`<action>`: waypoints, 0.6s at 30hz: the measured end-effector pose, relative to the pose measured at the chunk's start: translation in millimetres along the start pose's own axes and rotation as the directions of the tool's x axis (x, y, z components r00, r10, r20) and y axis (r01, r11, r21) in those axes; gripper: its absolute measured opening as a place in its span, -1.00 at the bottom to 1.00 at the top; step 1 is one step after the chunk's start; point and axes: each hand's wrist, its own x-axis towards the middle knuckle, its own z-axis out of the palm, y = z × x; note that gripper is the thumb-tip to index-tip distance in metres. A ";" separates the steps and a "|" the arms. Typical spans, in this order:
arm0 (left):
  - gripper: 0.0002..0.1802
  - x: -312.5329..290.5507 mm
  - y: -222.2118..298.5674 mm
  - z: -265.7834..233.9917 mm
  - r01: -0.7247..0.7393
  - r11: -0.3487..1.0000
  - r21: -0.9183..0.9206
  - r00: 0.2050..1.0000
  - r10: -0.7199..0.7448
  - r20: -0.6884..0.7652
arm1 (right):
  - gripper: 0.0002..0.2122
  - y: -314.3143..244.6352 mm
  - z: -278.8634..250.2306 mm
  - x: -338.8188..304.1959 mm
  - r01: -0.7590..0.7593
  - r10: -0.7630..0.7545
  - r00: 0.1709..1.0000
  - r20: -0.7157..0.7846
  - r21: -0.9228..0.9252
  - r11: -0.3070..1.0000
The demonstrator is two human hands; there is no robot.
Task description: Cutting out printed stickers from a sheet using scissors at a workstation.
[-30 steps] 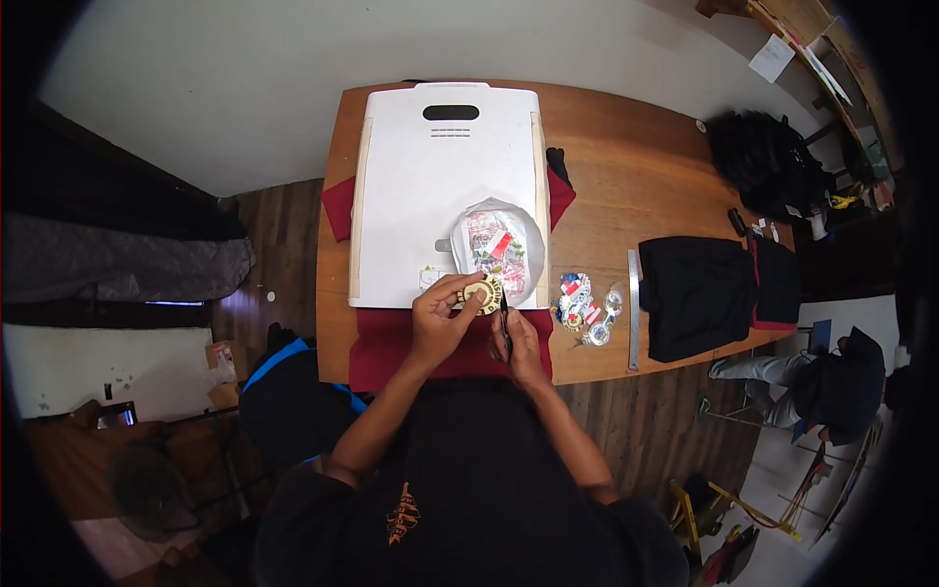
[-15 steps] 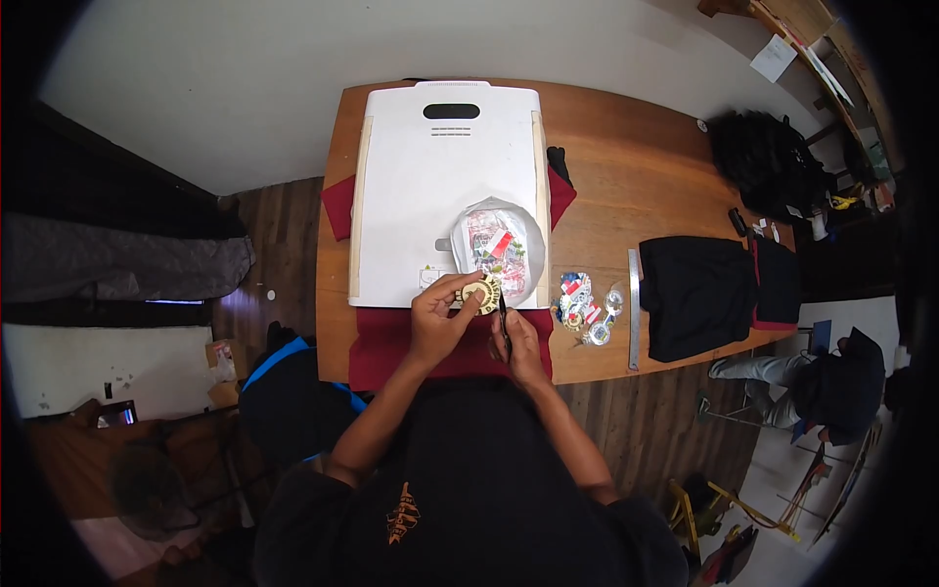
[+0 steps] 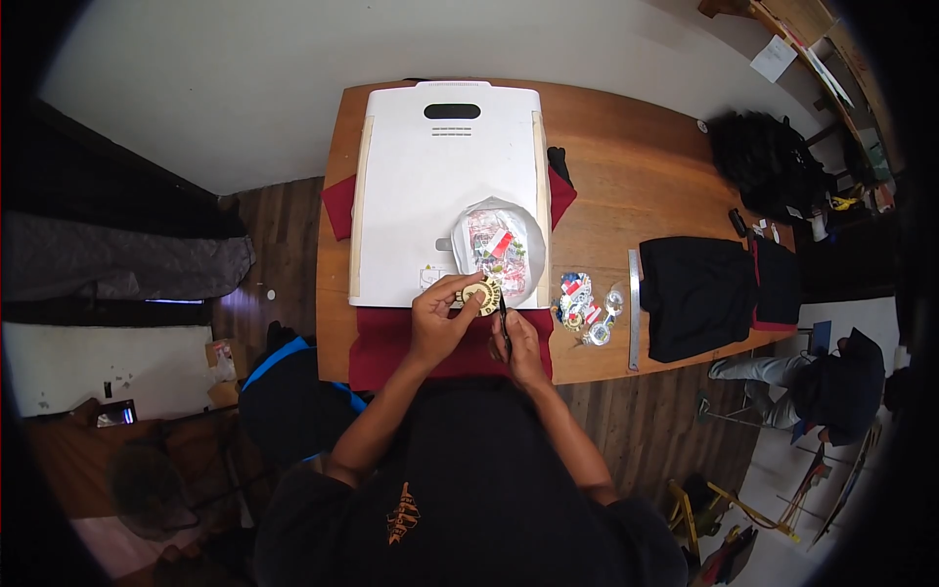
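Note:
My left hand (image 3: 436, 321) pinches a round cream patch (image 3: 486, 291) with dark lettering along its rim, thumb on top. Against the patch's right edge, my right hand (image 3: 525, 344) grips a slim black cutting tool (image 3: 505, 321), which looks like small scissors; its blades are too small to make out. Just beyond both hands, a round white bowl (image 3: 537, 256) holds printed scraps with red, white and green bits. To the right of my hands lies a pile of cut patches and pieces (image 3: 575, 292) in several colours.
The bowl stands on a large white panel (image 3: 411, 196) with an oval slot. Maroon cloth (image 3: 391, 347) lies under its near edge. Farther right on the wooden table (image 3: 626, 147) are a metal ruler (image 3: 634, 311), folded black garments (image 3: 696, 293) and a black bag (image 3: 763, 161). Another person (image 3: 836, 386) sits at far right.
The patch and the tool stay nearly where they were; my fingers have hardly shifted.

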 end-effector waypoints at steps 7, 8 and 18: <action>-0.69 -0.8 0.4 0.2 -0.005 1.000 -0.016 1.000 0.005 0.000 | -0.63 3.7 -2.9 0.5 0.003 -0.003 1.000 0.003 -0.010 1.000; -0.69 -0.7 -0.1 0.0 0.000 1.000 -0.018 1.000 0.000 -0.001 | -0.63 3.3 -2.5 0.6 0.007 -0.007 1.000 0.001 -0.006 1.000; -0.69 0.2 -0.3 -0.8 0.016 1.000 -0.019 1.000 -0.016 0.001 | -0.63 -0.4 -0.2 -0.4 -0.001 0.001 1.000 -0.004 0.004 1.000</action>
